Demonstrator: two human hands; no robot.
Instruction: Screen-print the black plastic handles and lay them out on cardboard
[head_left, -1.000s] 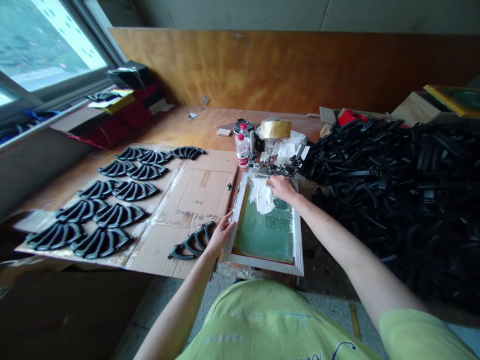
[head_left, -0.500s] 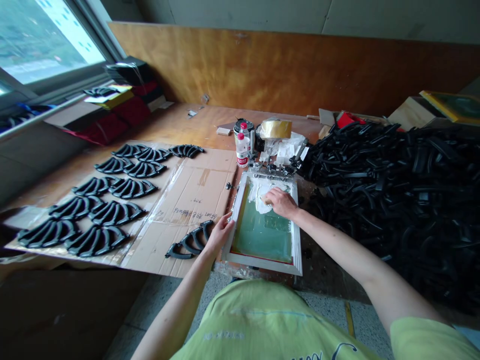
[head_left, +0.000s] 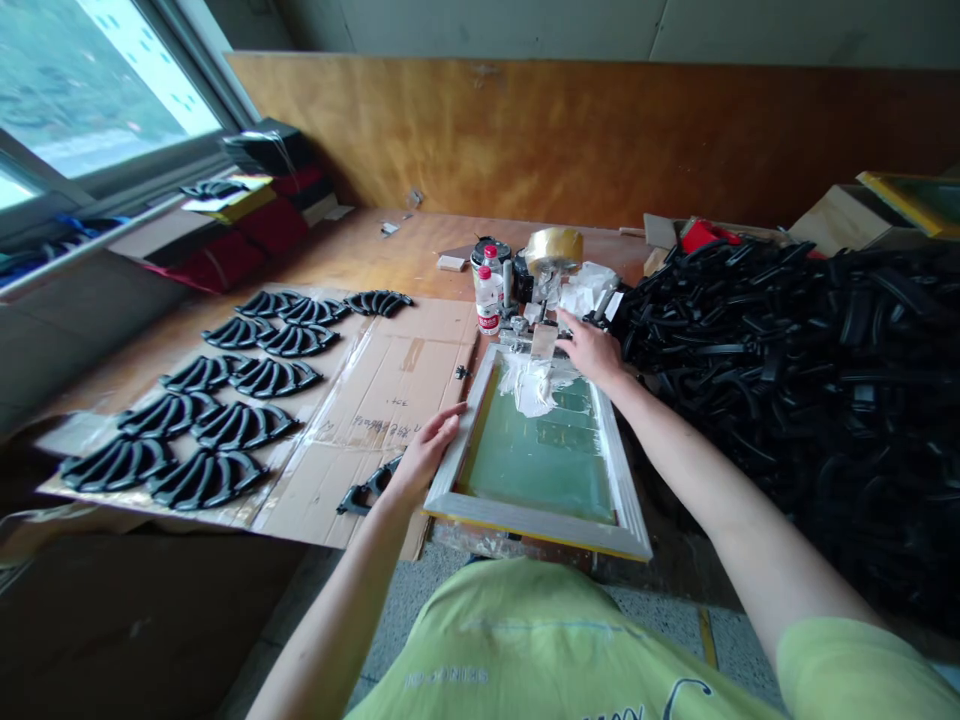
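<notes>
While the screen frame [head_left: 536, 520] lies at the table's near edge, smeared with white paste [head_left: 529, 388], the left hand [head_left: 424, 450] presses spread fingers against its left rail. The right hand [head_left: 592, 350], fingers loosely open, sits at its far end beside a scraper [head_left: 544, 341], near heaped black plastic handles [head_left: 787, 400].

The right hand [head_left: 592, 348] has left the mesh and now sits past the far end of the silkscreen frame [head_left: 536, 517], just beside a pale flat scraper [head_left: 544, 342]. The frame's near rail has swung up, so it now tilts (a lifted screen, by the look of it). Below the left hand [head_left: 425, 450], less of the black handle [head_left: 367, 490] shows.
</notes>
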